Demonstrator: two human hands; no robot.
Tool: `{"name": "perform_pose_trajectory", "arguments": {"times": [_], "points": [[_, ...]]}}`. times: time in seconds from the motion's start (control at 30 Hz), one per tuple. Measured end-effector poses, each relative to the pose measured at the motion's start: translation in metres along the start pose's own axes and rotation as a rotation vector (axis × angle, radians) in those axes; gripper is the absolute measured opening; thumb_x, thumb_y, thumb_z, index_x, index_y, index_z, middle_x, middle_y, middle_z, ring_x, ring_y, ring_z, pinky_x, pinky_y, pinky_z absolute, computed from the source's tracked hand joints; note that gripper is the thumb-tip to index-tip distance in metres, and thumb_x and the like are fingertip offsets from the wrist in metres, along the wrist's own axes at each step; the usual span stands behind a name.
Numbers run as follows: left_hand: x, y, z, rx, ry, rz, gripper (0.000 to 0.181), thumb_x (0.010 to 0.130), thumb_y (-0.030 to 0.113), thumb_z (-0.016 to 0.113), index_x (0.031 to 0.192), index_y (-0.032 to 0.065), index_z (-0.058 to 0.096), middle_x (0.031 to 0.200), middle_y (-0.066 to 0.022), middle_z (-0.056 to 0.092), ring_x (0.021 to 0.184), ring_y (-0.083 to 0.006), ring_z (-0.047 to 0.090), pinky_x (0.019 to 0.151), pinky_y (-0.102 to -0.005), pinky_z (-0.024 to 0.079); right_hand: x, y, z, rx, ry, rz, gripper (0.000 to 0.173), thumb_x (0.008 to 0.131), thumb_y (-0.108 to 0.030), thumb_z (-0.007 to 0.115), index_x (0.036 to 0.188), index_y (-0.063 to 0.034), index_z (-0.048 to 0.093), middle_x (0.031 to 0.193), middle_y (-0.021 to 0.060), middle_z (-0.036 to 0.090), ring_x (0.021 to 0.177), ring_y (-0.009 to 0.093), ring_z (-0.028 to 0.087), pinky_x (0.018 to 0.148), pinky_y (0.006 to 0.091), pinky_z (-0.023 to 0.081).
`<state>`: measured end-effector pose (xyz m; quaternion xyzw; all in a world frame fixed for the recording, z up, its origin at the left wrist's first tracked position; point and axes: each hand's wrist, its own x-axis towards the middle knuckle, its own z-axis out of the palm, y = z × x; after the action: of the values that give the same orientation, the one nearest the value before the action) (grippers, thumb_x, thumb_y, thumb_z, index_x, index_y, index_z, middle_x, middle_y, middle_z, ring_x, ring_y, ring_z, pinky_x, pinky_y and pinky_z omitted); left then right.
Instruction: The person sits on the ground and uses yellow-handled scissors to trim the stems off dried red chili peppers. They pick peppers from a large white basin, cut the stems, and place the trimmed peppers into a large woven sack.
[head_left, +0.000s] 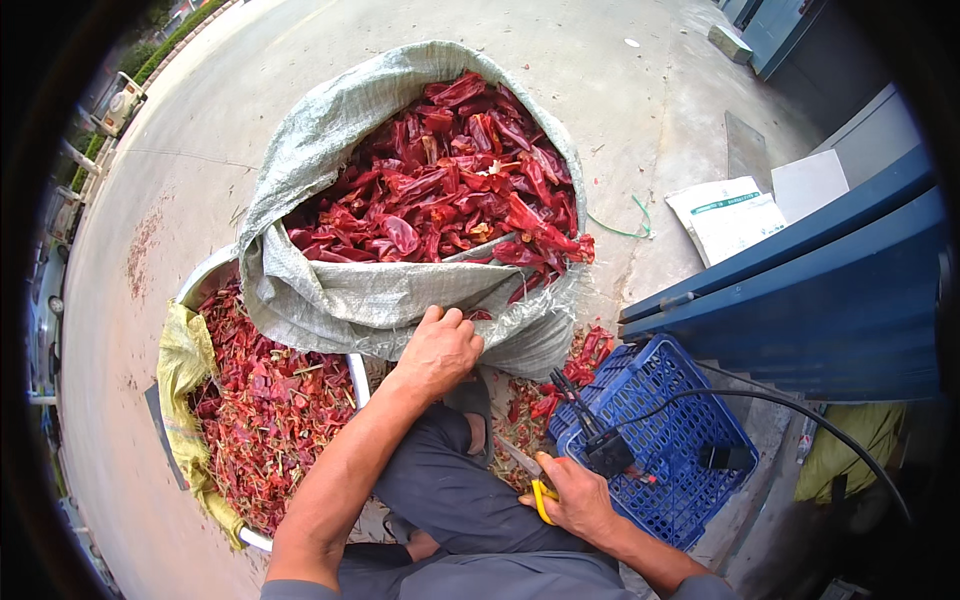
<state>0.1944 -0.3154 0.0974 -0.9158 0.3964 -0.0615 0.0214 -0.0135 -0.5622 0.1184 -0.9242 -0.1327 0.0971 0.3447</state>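
Dried red chili peppers (450, 180) fill a woven plastic sack (390, 289) whose mouth is rolled open. My left hand (442, 349) grips the near edge of the sack, fingers curled over the fabric. Lower right, above my knee, my right hand (574, 495) holds scissors (541, 495) with yellow handles, their blades pointing up and left. Left of my legs, a white tub (360, 381) holds broken chili pieces and stems (277, 412), with a yellow woven sack (184, 375) draped over its rim.
A blue plastic crate (667, 420) stands at the right with a black device (609, 452) and cable on it. Behind it is a blue metal door (825, 300). White printed bags (731, 217) and a green string (634, 234) lie on the concrete. Loose chilies (589, 360) lie beside the crate.
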Motion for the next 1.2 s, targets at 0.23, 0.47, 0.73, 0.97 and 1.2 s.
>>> {"name": "perform_pose_trajectory", "arguments": {"times": [0.23, 0.47, 0.73, 0.97, 1.2], "points": [[-0.014, 0.001, -0.063, -0.560, 0.349, -0.365, 0.012, 0.081, 0.001, 0.067, 0.087, 0.0018, 0.057, 0.077, -0.0160, 0.055, 0.073, -0.0359, 0.057, 0.066, -0.0425, 0.047, -0.010, 0.012, 0.028, 0.022, 0.000, 0.145, 0.066, 0.080, -0.038, 0.081, 0.130, -0.0045, 0.054, 0.083, 0.0156, 0.065, 0.065, 0.029, 0.066, 0.057, 0.0397, 0.053], [-0.027, 0.006, -0.112, -0.954, 0.521, -0.606, 0.006, 0.089, -0.001, 0.064, 0.095, -0.0007, 0.063, 0.075, -0.0009, 0.056, 0.073, -0.0068, 0.051, 0.065, -0.0247, 0.043, 0.064, -0.010, 0.010, 1.360, 0.072, 0.587, 0.041, 0.097, -0.039, 0.066, 0.117, -0.0073, 0.049, 0.084, 0.0060, 0.057, 0.064, 0.014, 0.059, 0.053, 0.0296, 0.054], [-0.033, 0.006, -0.204, -0.746, 0.943, -0.368, 0.011, 0.088, -0.002, 0.068, 0.098, 0.0006, 0.066, 0.099, -0.0115, 0.070, 0.086, -0.0215, 0.066, 0.076, -0.0300, 0.052, 0.122, -0.051, -0.019, 1.415, 0.292, 0.291, 0.048, 0.096, -0.039, 0.067, 0.124, -0.0054, 0.048, 0.085, 0.0049, 0.056, 0.068, 0.011, 0.058, 0.056, 0.0264, 0.053], [-0.057, 0.045, -0.192, -0.901, 0.957, -0.266, 0.016, 0.087, -0.001, 0.069, 0.100, 0.0000, 0.061, 0.110, -0.0149, 0.068, 0.075, -0.0190, 0.057, 0.072, -0.0326, 0.048, 0.048, -0.004, 0.032, 0.250, 0.034, 0.237, 0.072, 0.082, -0.042, 0.078, 0.136, -0.0030, 0.051, 0.089, 0.0178, 0.069, 0.086, 0.033, 0.069, 0.073, 0.0440, 0.052], [-0.076, 0.049, -0.224, -1.026, 1.069, -0.143, 0.013, 0.093, 0.005, 0.065, 0.104, 0.0021, 0.059, 0.121, -0.0256, 0.065, 0.101, -0.0253, 0.063, 0.090, -0.0378, 0.048, 0.017, 0.045, 0.074, -0.341, -0.366, 0.098, 0.037, 0.087, -0.032, 0.062, 0.117, -0.0104, 0.060, 0.087, 0.0188, 0.070, 0.077, 0.040, 0.070, 0.064, 0.0530, 0.054]]}}
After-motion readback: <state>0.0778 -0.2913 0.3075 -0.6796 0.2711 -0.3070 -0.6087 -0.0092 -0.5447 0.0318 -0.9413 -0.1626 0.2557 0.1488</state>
